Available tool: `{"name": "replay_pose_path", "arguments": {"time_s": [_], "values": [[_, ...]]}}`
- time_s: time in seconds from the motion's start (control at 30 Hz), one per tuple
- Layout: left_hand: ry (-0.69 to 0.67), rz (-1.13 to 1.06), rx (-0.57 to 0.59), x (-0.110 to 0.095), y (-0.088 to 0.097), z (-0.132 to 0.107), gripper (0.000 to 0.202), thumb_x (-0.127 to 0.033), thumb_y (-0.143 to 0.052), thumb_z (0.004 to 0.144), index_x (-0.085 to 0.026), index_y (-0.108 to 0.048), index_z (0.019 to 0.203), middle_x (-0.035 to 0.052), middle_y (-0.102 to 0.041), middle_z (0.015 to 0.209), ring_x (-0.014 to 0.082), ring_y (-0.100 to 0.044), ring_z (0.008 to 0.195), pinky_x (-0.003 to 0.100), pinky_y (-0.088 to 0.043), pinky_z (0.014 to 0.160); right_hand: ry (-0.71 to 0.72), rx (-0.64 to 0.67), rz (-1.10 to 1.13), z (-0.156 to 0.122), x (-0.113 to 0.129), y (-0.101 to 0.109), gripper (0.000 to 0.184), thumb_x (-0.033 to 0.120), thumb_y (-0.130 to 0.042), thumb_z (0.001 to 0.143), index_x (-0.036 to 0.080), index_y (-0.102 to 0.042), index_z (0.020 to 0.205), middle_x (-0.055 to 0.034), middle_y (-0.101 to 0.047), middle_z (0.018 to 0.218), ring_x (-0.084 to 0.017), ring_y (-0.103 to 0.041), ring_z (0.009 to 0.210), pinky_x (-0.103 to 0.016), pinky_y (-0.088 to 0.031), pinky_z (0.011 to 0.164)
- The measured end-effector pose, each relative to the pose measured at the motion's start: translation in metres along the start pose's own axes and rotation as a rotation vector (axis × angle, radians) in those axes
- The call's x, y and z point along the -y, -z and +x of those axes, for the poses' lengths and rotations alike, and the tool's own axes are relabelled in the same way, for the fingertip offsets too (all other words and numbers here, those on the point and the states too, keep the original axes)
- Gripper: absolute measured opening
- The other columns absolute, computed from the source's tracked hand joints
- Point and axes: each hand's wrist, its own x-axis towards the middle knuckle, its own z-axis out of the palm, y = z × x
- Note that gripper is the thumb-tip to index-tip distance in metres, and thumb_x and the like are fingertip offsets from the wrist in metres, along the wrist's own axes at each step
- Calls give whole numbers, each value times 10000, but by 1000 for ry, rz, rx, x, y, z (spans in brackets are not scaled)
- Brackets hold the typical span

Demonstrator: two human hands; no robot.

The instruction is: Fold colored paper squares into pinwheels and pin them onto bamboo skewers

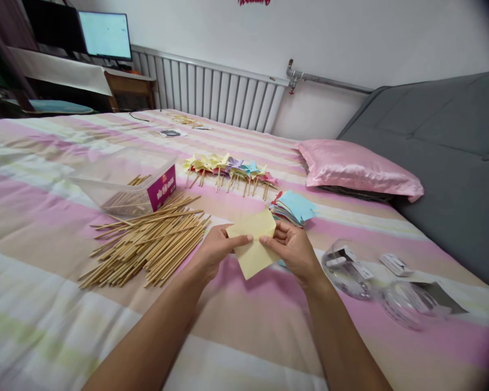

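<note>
A pale yellow square of paper (256, 262) with cut slits is held above the bed between both hands. My left hand (217, 248) pinches its left side, thumb on top. On the right side, my right hand (295, 251) grips it the same way, with fingers curled behind. Just beyond my right hand lies a stack of coloured paper pieces (295, 206), light blue uppermost. Left of my left hand, many thin wooden sticks (155, 244) are heaped. Farther back, finished paper pinwheels (228, 165) on sticks lie in a row.
A clear plastic box (118, 184) with a purple label holds a few sticks. Clear round containers (348, 271) and small packets lie at the right. A pink pillow (358, 168) rests against the grey headboard (444, 136). Behind the bed are a radiator (215, 89) and a monitor (106, 35).
</note>
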Motion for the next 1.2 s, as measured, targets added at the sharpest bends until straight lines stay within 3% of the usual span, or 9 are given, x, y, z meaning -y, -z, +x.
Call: {"name": "replay_pose_path", "arguments": {"time_s": [0.17, 0.47, 1.0, 1.2], "values": [[-8, 10, 51, -7, 1, -3, 304, -387, -714, 670, -99, -715, 770, 54, -660, 693, 119, -561, 619, 211, -404, 585, -30, 42, -29, -2, 5, 2, 424, 294, -726, 665, 170, -595, 1048, -74, -722, 901, -210, -687, 777, -307, -529, 697], [35, 121, -25, -2, -4, -4, 371, -360, -825, 500, -63, -714, 692, 63, -660, 634, 125, -538, 554, 211, -362, 520, 42, 98, -202, -2, 3, 0, 319, 255, -678, 701, 155, -599, 993, -65, -703, 829, -182, -665, 725, -267, -507, 634], [89, 87, -40, -1, -1, -2, 322, -300, -821, 494, -70, -713, 692, 53, -663, 619, 121, -552, 556, 209, -373, 534, 69, 67, -212, -1, 1, -2, 194, 283, -681, 709, 165, -623, 852, -45, -679, 761, -200, -660, 728, -293, -515, 643], [92, 89, -56, 0, -1, -1, 325, -285, -811, 507, -61, -713, 722, 77, -680, 653, 138, -572, 563, 220, -381, 532, 93, 61, -247, -1, 1, -2, 223, 321, -693, 707, 165, -635, 855, -67, -696, 835, -208, -659, 789, -308, -517, 702]]}}
